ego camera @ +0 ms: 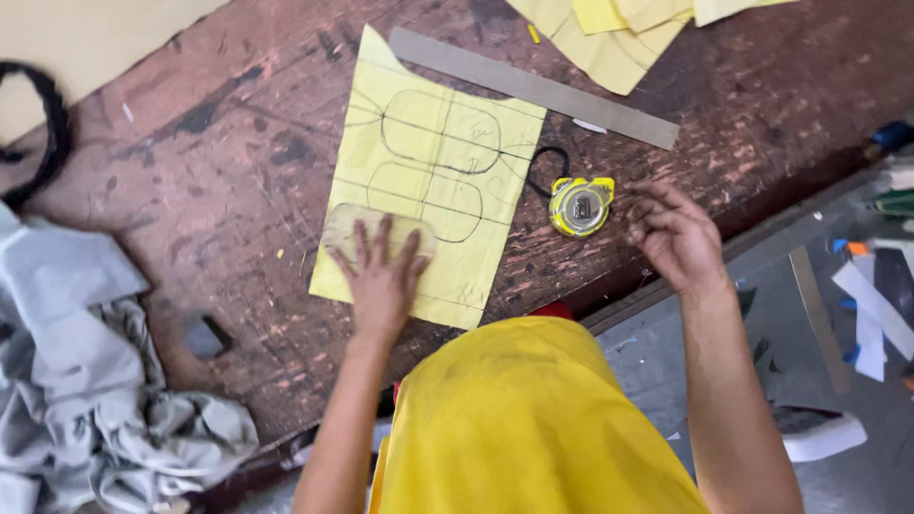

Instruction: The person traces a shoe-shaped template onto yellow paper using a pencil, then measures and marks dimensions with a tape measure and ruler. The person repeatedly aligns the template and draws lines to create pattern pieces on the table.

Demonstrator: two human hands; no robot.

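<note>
A yellow sheet [433, 181] with drawn rounded outlines and ruled lines lies on the worn brown table [219, 190]. My left hand [383, 276] lies flat, fingers spread, pressing a pale oval template [376, 227] onto the sheet's lower left part. My right hand [674, 238] hovers at the table's right edge with curled fingers, just right of a yellow tape measure [581, 205]. Whether it holds something small I cannot tell.
A long grey strip [533, 88] lies beyond the sheet. More yellow sheets [609, 38] are at the far edge. Crumpled grey cloth [86, 381] hangs at the left, with a small dark block [205, 338] near it. Scraps litter the floor [857, 314] at right.
</note>
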